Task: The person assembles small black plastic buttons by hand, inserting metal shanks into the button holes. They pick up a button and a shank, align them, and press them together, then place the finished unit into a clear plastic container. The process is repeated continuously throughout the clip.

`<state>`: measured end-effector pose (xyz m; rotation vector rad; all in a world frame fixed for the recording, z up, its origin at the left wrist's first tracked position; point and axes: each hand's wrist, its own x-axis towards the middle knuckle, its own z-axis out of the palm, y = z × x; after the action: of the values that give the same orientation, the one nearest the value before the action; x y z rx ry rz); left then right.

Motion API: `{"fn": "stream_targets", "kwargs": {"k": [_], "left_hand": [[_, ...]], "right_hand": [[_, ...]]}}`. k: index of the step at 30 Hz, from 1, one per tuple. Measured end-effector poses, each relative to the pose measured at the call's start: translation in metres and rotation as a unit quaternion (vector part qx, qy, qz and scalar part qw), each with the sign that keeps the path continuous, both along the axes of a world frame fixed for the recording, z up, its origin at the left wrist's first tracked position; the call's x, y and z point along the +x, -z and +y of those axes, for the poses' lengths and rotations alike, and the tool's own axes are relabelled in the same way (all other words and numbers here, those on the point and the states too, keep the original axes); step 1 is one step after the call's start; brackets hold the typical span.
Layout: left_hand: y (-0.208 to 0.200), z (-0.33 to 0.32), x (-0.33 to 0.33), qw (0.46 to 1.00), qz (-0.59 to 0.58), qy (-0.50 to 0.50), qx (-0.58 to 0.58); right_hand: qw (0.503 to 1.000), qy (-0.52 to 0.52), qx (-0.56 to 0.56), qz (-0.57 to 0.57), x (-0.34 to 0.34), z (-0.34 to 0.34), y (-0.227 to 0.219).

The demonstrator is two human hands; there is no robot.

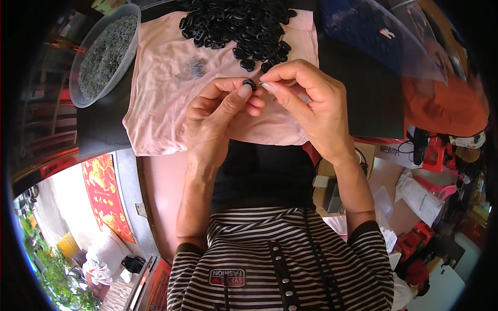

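Note:
Above the pink cloth (161,111), my left hand (212,111) pinches a small black plastic cord-lock piece (250,83) between thumb and fingertips. Close to its right side, my right hand (316,103) holds a tiny metal spring (261,83) between thumb and forefinger, its tip right at the piece. Fingertips partly cover both. Beyond my hands lies a heap of similar black oval pieces (233,23), many showing holes. A small scatter of grey metal springs (193,69) rests on the cloth, left of the heap.
At the far left, a clear plastic tub (136,49) holds a mass of grey springs. A dark tabletop (373,111) shows around the cloth. Clear plastic sheeting (415,46) covers the far right, beside an orange-brown cloth (446,106). Red stools (438,155) stand lower right.

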<state>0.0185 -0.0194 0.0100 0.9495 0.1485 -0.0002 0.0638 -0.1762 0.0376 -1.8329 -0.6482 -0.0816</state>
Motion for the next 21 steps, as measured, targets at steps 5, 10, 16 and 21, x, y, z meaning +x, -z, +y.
{"fn": "stream_targets", "kwargs": {"k": [5,10,16,21], "left_hand": [[0.003,-0.001,0.002,1.000,-0.004,-0.001,0.011],[0.004,0.003,0.001,1.000,-0.002,0.004,0.025],[0.002,0.001,-0.004,0.995,0.035,-0.020,0.093],[0.012,-0.006,0.000,0.996,0.023,-0.076,0.041]], "right_hand": [[0.999,0.014,-0.024,-0.016,-0.001,0.002,0.002],[0.998,0.002,-0.059,-0.033,-0.003,0.003,0.000],[0.990,-0.024,-0.109,-0.087,-0.007,0.005,-0.006],[0.994,-0.062,-0.035,-0.079,0.004,-0.001,-0.002]]}}
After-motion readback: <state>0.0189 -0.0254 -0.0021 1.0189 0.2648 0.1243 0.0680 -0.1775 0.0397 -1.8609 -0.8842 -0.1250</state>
